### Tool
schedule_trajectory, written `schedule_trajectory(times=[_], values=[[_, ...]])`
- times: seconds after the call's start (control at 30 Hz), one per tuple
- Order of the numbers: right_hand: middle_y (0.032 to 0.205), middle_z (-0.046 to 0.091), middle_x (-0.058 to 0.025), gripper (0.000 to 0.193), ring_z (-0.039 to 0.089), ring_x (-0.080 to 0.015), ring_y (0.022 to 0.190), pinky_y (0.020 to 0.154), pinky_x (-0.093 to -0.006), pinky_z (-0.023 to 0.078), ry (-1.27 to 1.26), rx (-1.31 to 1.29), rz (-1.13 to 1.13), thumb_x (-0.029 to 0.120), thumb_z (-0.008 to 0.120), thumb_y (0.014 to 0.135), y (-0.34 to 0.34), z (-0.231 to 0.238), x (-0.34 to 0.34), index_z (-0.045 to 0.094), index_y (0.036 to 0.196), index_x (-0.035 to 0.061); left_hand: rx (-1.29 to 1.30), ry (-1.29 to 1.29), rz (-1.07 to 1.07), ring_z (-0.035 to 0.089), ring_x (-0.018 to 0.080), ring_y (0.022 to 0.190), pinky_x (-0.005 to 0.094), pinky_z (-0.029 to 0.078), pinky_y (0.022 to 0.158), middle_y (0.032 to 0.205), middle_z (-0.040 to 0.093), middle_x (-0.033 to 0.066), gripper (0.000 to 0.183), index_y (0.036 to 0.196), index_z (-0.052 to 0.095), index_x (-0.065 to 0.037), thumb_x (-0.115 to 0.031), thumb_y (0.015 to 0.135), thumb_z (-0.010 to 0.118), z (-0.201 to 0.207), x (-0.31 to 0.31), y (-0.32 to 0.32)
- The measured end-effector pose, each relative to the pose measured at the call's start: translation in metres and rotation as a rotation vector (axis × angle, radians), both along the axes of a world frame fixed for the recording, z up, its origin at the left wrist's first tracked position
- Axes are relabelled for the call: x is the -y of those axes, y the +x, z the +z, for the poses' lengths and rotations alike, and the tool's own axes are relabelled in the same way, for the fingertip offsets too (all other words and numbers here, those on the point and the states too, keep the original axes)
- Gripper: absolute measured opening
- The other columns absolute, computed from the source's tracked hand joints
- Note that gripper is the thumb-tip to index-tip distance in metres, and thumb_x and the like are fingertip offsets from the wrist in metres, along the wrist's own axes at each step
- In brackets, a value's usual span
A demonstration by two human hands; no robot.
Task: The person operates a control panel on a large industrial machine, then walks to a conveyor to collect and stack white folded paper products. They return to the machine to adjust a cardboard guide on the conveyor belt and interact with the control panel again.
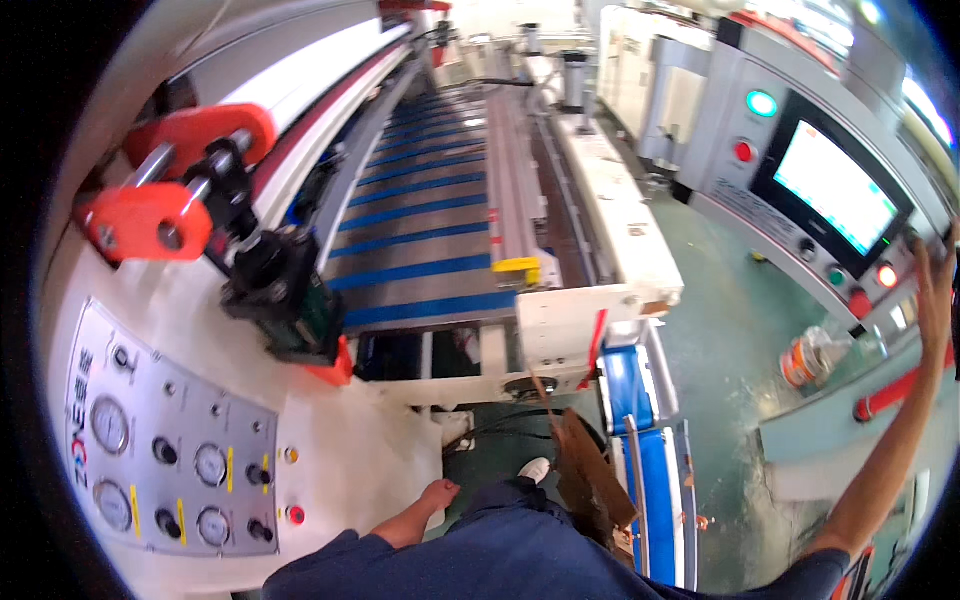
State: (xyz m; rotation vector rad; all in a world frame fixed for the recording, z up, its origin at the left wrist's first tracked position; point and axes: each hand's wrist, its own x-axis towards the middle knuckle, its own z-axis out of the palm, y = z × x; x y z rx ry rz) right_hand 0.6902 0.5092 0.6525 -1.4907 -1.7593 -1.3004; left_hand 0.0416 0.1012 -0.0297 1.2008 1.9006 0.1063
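At the far right my right arm stretches out to a grey control panel [735,130]. My right hand [935,285] is at the panel's edge beside a lit button [887,275], with its fingers extended and apart. It looks to touch a dark knob near the panel's corner, though the rim partly hides the fingertips. A bright touch screen [835,187] is set in the panel. Low in the middle, my left hand [440,493] hangs beside the cream machine body, fingers curled in, with nothing seen in it.
Ahead runs a conveyor bed [420,220] with blue belts. On the left are a gauge panel [175,440], an orange bracket [150,222] and a black cylinder [280,300]. Brown cardboard [590,465] stands near my legs, beside a narrow blue conveyor [660,490]. A plastic tub [803,360] sits on the floor.
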Motion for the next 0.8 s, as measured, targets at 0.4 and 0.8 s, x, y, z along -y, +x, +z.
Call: schedule_trajectory(times=[0.4, 0.8], values=[[0.101, 0.066, -0.0195, 0.085, 0.062, -0.0354, 0.099, 0.090, -0.0440, 0.043, -0.041, -0.357, 0.079, 0.057, 0.058, 0.085, -0.042, -0.004, 0.006, 0.027, 0.148, 0.0102, 0.134, -0.085, 0.266, 0.064, 0.0348, 0.086, 0.0431, 0.051, 0.073, 0.089, 0.067, 0.0190, 0.035, 0.085, 0.068, -0.004, -0.036, 0.086, 0.054, -0.019, 0.004, -0.008], [0.120, 0.059, -0.0220, 0.084, 0.057, -0.0356, 0.113, 0.101, -0.0416, 0.038, -0.004, -0.246, -0.079, 0.058, 0.055, 0.086, 0.006, -0.004, -0.018, 0.024, 0.150, 0.0130, 0.166, -0.058, 0.346, 0.067, 0.0261, 0.074, 0.0385, 0.052, 0.070, 0.081, 0.068, 0.0137, 0.040, 0.093, 0.068, -0.004, -0.042, 0.086, 0.060, 0.009, 0.002, 0.005]])
